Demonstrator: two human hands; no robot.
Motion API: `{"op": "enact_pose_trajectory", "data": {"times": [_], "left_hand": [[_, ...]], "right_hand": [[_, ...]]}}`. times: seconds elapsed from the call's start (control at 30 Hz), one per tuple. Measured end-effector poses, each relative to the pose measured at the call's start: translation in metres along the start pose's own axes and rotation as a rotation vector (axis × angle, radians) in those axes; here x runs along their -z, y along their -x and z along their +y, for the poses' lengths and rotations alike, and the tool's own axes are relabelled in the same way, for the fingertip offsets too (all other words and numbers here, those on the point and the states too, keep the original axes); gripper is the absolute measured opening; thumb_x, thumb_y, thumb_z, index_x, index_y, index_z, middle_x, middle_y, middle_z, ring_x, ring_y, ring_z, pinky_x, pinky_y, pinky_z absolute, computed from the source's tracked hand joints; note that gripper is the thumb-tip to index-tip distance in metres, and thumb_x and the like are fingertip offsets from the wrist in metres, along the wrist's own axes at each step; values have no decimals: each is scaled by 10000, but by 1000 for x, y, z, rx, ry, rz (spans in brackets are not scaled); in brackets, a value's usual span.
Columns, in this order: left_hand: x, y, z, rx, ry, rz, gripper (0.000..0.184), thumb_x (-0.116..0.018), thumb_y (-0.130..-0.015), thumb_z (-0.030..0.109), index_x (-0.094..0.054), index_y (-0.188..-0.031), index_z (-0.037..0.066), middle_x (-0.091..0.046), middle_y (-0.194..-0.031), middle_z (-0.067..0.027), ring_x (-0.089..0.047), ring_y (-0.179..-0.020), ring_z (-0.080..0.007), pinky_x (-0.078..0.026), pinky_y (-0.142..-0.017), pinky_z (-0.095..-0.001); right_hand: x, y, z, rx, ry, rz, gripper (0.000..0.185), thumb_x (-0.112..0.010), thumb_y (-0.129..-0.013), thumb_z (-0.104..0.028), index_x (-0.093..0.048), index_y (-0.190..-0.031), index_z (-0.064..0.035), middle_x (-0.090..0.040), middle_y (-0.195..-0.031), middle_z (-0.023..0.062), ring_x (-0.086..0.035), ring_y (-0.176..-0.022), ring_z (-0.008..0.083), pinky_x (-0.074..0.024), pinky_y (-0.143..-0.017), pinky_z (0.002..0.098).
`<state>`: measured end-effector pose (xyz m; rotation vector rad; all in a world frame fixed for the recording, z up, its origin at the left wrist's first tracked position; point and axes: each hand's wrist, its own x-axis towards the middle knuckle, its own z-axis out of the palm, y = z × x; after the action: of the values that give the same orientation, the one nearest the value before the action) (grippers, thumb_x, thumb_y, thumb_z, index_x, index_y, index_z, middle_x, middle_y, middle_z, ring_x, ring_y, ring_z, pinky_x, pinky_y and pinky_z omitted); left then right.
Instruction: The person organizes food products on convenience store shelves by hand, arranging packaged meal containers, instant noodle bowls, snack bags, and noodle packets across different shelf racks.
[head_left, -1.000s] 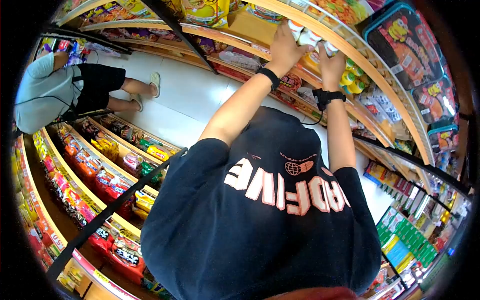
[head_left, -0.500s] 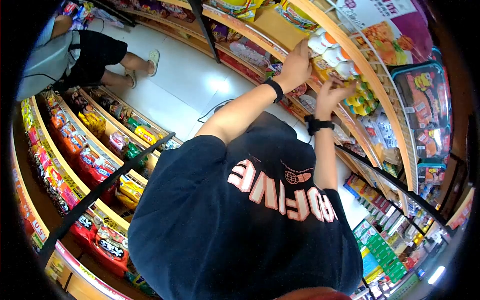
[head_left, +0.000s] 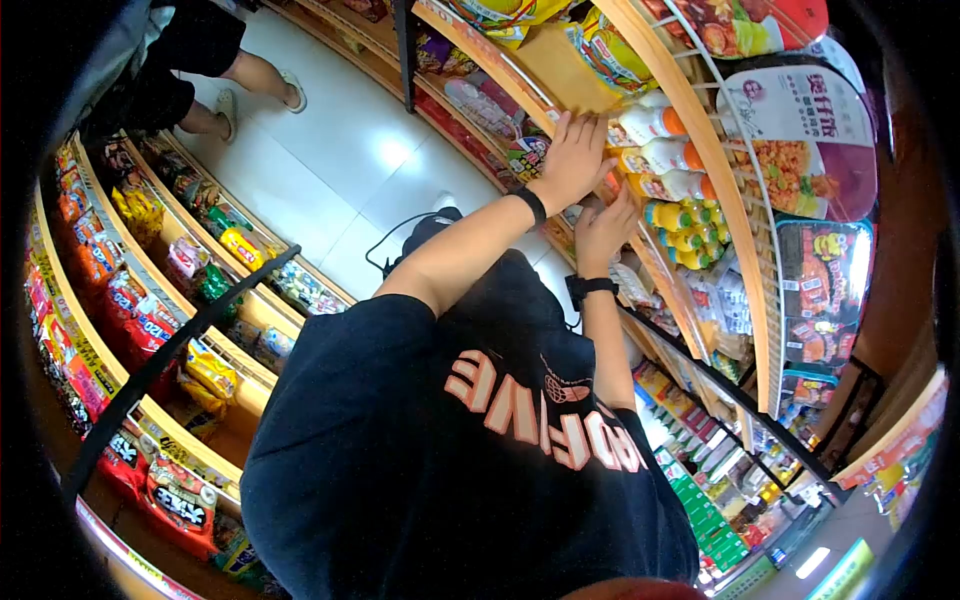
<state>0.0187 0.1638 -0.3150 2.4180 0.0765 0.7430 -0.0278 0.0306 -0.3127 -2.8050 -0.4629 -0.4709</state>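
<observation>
My left hand (head_left: 575,158) lies with its fingers stretched out at the front edge of a shelf, beside a row of white bottles (head_left: 655,155) with orange caps and labels. Just to the right and nearer, my right hand (head_left: 606,232) has its fingers extended toward the shelf's front strip, close to the nearest bottle. Neither hand appears to hold anything. Small yellow bottles (head_left: 690,228) with green caps are grouped beside the white ones. A black band is on my left wrist and a black watch on my right.
Yellow packages (head_left: 612,50) sit farther along the same shelf. Boxed meals (head_left: 805,140) stand on the rack above. Snack bags fill the shelves (head_left: 130,395) on the left. Another person's legs (head_left: 255,75) are in the tiled aisle (head_left: 350,165). Black posts cross the shelving.
My right hand has drawn back from above the bottles to the shelf edge. The left hand still rests at the edge. The view has shifted, and the other person appears farther up.
</observation>
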Motion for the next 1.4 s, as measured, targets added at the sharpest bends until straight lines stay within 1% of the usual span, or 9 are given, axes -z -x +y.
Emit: {"op": "enact_pose_trajectory", "data": {"times": [0.27, 0.47, 0.57, 0.67, 0.77, 0.93, 1.03, 1.27, 1.4], "left_hand": [[-4, 3, 3, 28, 45, 24, 607, -585, -892, 348, -454, -1319, -61, -543, -1221, -219, -452, -1209, -361, -224, -1096, -526], [27, -40, -13, 241, 305, 7, 499, -658, -804, 156, -524, -1265, 20, -542, -1133, -245, -580, -1008, -406, -487, -845, -456], [40, -85, -17, 319, 471, 167, 464, -668, -804, 182, -552, -1220, 10, -586, -1032, -218, -570, -1022, -404, -498, -812, -450], [51, -143, -24, 143, 389, 233, 469, -680, -800, 260, -588, -1202, 38, -604, -1053, -213, -547, -1072, -411, -462, -896, -467], [78, -180, -18, -28, 798, -218, 369, -459, -980, 128, -451, -1333, 20, -455, -1367, -197, -461, -1236, -356, -398, -1007, -519], [-15, -210, 0, 1, 196, 224, 437, -605, -857, 299, -598, -1271, 160, -580, -1277, -109, -523, -1191, -334, -385, -1000, -518], [27, -178, 1, -113, -304, 29, 388, -555, -888, 337, -622, -1258, 239, -560, -1339, -21, -485, -1239, -288, -317, -1027, -562], [22, -145, -13, -170, -256, 275, 367, -570, -872, 292, -644, -1231, 271, -592, -1271, 8, -469, -1235, -271, -310, -1013, -549], [13, -102, -30, -7, 267, 203, 397, -636, -823, 236, -641, -1220, 248, -586, -1238, -13, -487, -1188, -294, -348, -1002, -502]], "right_hand": [[2, 3, 10, -2, 104, -63, 756, -616, -754, -165, -335, -1440, -19, -499, -1227, 214, -427, -1144, 405, -227, -1048, 524], [5, 8, 12, 25, 107, -72, 673, -606, -774, -185, -384, -1379, 10, -497, -1203, 237, -416, -1141, 413, -232, -1043, 527], [2, 4, 20, 32, 104, -61, 654, -599, -782, -174, -390, -1370, 19, -497, -1211, 247, -407, -1158, 425, -220, -1052, 544], [4, 4, 18, 28, 70, -58, 638, -588, -789, -159, -396, -1368, 26, -498, -1222, 254, -405, -1176, 434, -204, -1065, 557], [2, 3, 21, 19, 31, -73, 621, -581, -795, -152, -405, -1362, 31, -494, -1237, 259, -403, -1192, 437, -198, -1073, 562], [2, 2, 25, 55, 36, -81, 607, -576, -801, -156, -410, -1352, 38, -482, -1250, 275, -397, -1207, 435, -210, -1065, 564], [1, 3, 27, 43, 38, -96, 609, -571, -809, -179, -405, -1351, 42, -476, -1267, 285, -390, -1209, 452, -208, -1065, 569], [-8, 4, 32, 84, 172, -36, 666, -599, -767, -193, -401, -1369, 11, -466, -1273, 270, -408, -1163, 440, -246, -1030, 532], [-3, 5, 31, -45, 73, -144, 660, -587, -800, -191, -379, -1388, 27, -459, -1317, 275, -348, -1251, 466, -135, -1081, 598]]}}
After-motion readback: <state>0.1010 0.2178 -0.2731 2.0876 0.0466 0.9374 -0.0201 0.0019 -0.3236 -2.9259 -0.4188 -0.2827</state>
